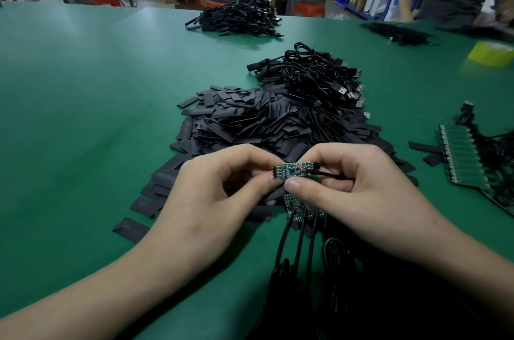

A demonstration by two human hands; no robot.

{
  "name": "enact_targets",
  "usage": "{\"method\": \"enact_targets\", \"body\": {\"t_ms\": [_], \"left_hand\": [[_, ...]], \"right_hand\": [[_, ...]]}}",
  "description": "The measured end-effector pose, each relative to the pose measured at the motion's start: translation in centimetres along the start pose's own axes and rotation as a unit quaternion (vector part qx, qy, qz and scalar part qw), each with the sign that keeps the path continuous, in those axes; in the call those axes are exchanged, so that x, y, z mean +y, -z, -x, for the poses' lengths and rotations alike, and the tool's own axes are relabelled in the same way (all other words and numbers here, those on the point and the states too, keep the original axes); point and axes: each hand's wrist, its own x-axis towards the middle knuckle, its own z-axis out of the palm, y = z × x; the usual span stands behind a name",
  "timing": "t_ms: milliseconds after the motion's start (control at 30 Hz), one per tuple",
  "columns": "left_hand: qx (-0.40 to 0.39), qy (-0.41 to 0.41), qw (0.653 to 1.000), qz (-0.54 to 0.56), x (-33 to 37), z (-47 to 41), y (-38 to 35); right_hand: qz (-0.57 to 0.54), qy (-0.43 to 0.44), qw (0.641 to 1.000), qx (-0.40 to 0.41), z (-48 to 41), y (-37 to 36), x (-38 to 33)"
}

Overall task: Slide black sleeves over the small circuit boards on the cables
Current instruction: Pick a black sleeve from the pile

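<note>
Fingers first: curled in on the right hand, thumb pressed to the near edge of a small circuit board, pinching it at the cable end. Over on the left hand, curled too, thumb and forefinger tips pinching the board's free end. Held up between the two hands, component side showing, with its black cable running off right into the right palm. Sleeve tucked in the left fingers or not: impossible to tell.

Just behind, heaped on the green table, a big pile of black sleeves. Beyond that, touching the heap, a bundle of USB cables. Under the hands, more boards lying bare, black leads trailing toward the near edge. Off right, a row of green boards, side by side.
</note>
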Motion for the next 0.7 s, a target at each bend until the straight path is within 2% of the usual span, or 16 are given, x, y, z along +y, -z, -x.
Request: {"method": "enact_targets", "body": {"t_ms": [67,133,233,300,367,567,700], "left_hand": [[0.005,-0.021,0.999,-0.029,-0.1,0.0,0.0],[0.018,-0.069,0.99,-0.118,-0.2,0.1,0.3],[0.031,-0.164,0.954,-0.251,0.0,0.0,0.7],[0.038,-0.203,0.933,-0.293,0.0,0.0,0.8],[0.048,-0.206,0.929,-0.302,0.0,-0.2,1.1],[0.076,-0.141,0.957,-0.243,0.0,-0.4,1.9],[0.088,-0.13,0.963,-0.217,-0.1,-0.4,1.9]], "right_hand": [[-0.018,-0.014,1.0,0.008,-0.1,0.0,0.0],[-0.026,-0.019,0.999,0.024,-0.2,0.2,0.1],[-0.053,-0.02,0.998,0.031,-0.2,0.4,0.3],[-0.051,-0.024,0.998,0.019,-0.2,0.2,0.3],[-0.046,-0.016,0.999,0.018,-0.1,0.2,0.1],[0.066,0.01,0.994,0.084,-0.2,0.9,0.1],[0.074,0.006,0.994,0.083,-0.1,0.7,0.0]]}}
